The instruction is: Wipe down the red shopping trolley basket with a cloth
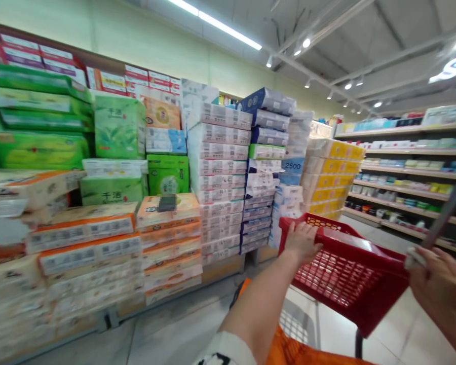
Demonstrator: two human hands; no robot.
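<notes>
A red plastic shopping basket (pixel 365 291) with lattice sides stands tilted in view at the lower right. My left hand (pixel 302 242) reaches across to its near left corner, fingers curled over the rim. At the right edge of the picture, my right hand (pixel 437 279) is closed by the basket's right corner, where a grey bar (pixel 446 213) slants down into it. Something small and whitish (pixel 418 256) shows at these fingers; I cannot make out what it is. Part of the right hand is blurred.
Stacked tissue packs, orange and white (pixel 171 238), green (pixel 119 126), and white (pixel 224 167), line the left side on low platforms. Yellow and white packs (pixel 330 172) stand beyond the basket. Filled shelves (pixel 410 172) run along the right. Pale floor tiles (pixel 167 324) lie below.
</notes>
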